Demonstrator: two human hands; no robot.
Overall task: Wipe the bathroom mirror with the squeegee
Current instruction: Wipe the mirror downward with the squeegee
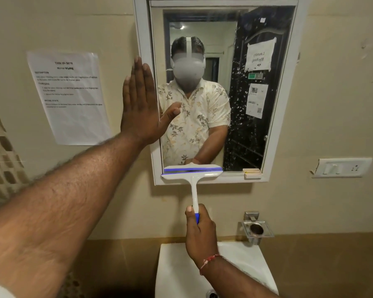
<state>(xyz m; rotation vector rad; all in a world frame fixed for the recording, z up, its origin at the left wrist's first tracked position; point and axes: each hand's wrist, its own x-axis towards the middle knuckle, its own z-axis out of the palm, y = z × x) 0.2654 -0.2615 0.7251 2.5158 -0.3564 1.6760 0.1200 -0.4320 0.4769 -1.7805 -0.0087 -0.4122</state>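
Note:
A white-framed bathroom mirror (241, 130) hangs on the beige wall. Water drops speckle its right half; the left half looks wiped. A white squeegee (192, 174) with a blue blade lies across the mirror's bottom left edge, blade against the glass at the frame. My right hand (199, 233) is shut on the squeegee's white and blue handle below the mirror. My left hand (141, 104) is flat and open, fingers together pointing up, pressed on the mirror's left frame edge with the thumb over the glass.
A printed paper sheet (70, 97) is taped to the wall left of the mirror. A white sink (177, 274) sits below my right hand. A metal holder (256, 230) and a wall switch plate (340, 167) are at the right. A small box (252, 173) rests on the mirror's lower frame.

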